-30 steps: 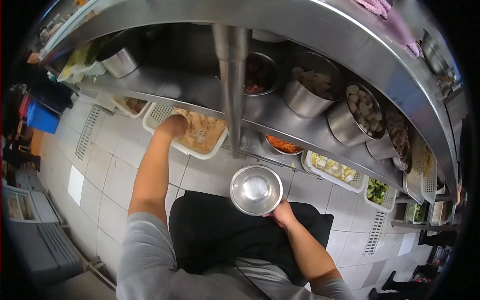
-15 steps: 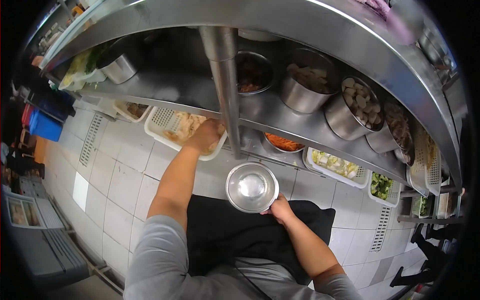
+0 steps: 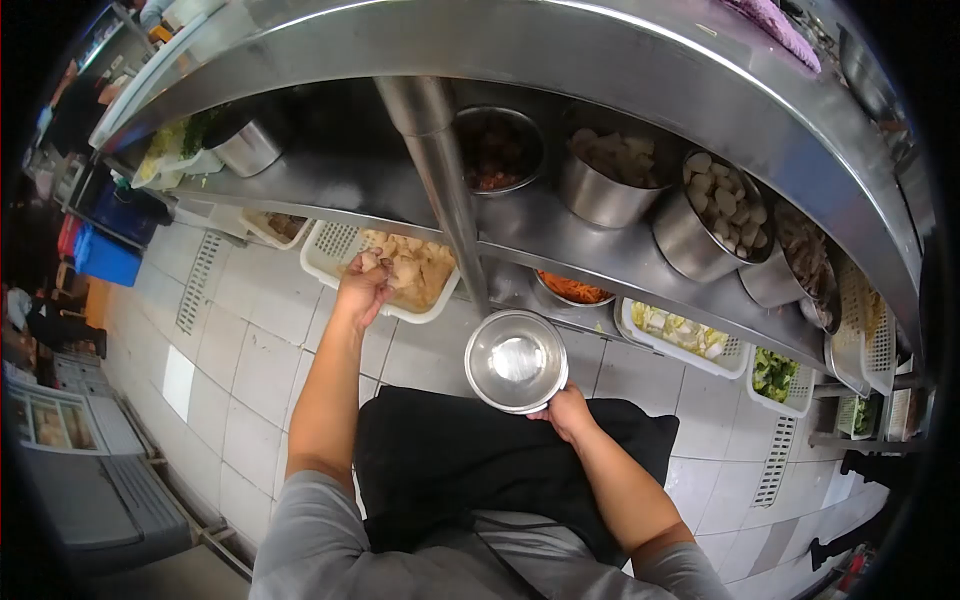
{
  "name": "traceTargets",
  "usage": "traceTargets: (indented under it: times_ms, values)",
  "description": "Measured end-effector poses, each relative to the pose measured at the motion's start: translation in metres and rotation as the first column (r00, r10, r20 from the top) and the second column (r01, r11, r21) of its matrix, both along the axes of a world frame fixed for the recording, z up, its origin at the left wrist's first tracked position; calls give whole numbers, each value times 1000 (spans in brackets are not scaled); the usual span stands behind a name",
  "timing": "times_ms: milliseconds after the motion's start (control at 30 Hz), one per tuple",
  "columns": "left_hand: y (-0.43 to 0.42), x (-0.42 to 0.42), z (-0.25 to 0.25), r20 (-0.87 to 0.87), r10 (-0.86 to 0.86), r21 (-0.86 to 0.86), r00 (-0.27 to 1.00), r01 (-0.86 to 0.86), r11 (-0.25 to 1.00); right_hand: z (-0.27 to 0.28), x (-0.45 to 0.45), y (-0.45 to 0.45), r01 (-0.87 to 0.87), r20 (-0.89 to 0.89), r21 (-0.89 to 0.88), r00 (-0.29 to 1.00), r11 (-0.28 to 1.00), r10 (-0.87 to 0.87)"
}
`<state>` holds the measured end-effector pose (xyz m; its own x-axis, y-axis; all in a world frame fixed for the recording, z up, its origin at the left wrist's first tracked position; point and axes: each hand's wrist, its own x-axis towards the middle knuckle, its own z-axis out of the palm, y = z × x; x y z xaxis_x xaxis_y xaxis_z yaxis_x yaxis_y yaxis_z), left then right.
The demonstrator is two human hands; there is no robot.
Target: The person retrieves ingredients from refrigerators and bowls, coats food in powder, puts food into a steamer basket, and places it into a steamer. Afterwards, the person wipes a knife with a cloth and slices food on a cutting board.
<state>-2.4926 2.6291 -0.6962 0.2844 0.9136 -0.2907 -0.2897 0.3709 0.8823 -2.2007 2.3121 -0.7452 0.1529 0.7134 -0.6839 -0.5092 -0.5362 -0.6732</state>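
Note:
My left hand (image 3: pixel 363 292) is closed around some pale, thin food pieces whose kind I cannot make out. It is at the near left rim of a white perforated basket (image 3: pixel 322 252). More of the pale yellowish food (image 3: pixel 422 272) lies in that basket, under the shelf. My right hand (image 3: pixel 566 412) grips a shiny steel bowl (image 3: pixel 477 362) by its lower right rim. The bowl's mouth faces up, and I see only bare metal inside, with a bright reflection.
A steel shelf (image 3: pixel 600 250) with a round post (image 3: pixel 440 165) runs across in front. Steel pots (image 3: pixel 690 240) of sliced food stand on it. Below are shredded carrots (image 3: pixel 573 288), chopped cabbage (image 3: pixel 680 330) and broccoli (image 3: pixel 773 375). A person's legs (image 3: pixel 865 500) show at right.
My left hand has come up out of the food in the basket and moved left toward me, with pale pieces in its fingers. The bowl has shifted slightly up and right in view.

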Motion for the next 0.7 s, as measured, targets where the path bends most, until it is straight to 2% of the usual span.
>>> traceTargets:
  times_ms: [33,100,133,200,267,333,400,433,467,500,533,567,600,633,667,700]
  values:
    - [-3,1,3,-4,2,1,1000,-2,1000,3,0,3,-6,8,-17,1000,1000,6]
    - [-8,6,8,131,96,-57,987,-89,994,11,-3,8,7,-8,-17,1000,1000,-8]
    - [-8,5,8,130,95,-57,987,-88,995,13,-3,8,22,-22,-21,999,1000,-23]
    - [-10,6,12,368,81,-138,926,-31,990,5,-3,7,28,-19,-3,999,1000,-28]
    - [-25,8,18,426,65,-142,902,-4,990,-3,-2,5,36,-18,12,999,999,-36]
    - [-46,20,33,481,38,-149,876,40,988,-3,2,5,-42,-10,-14,999,999,42]
    - [-67,36,46,419,-387,77,821,393,916,1,1,6,-6,2,-21,1000,1000,6]
    - [-78,50,55,424,-397,62,814,411,909,2,0,5,14,15,-21,1000,1000,-13]
    - [-91,65,64,211,-508,30,835,514,857,2,0,5,15,25,-18,1000,1000,-14]
    - [-103,82,74,-10,-604,-17,797,604,797,0,0,6,14,35,-11,999,1000,-13]
    - [-114,99,82,-336,-565,-48,753,586,809,0,2,8,2,20,-45,1000,999,-1]
    - [-121,110,76,-337,-577,-54,744,596,801,0,2,8,15,16,-49,1000,999,-14]
    - [-126,117,66,-638,-394,186,662,629,755,1,1,9,30,8,-33,1000,999,-30]
    - [-128,121,58,-825,-104,385,556,687,617,1,1,10,42,1,-16,999,999,-42]
    - [-128,121,52,-810,-35,444,585,652,614,-4,1,9,41,8,-1,999,999,-41]
    - [-127,121,53,-812,-40,439,582,656,614,1,1,9,45,5,-4,999,999,-45]
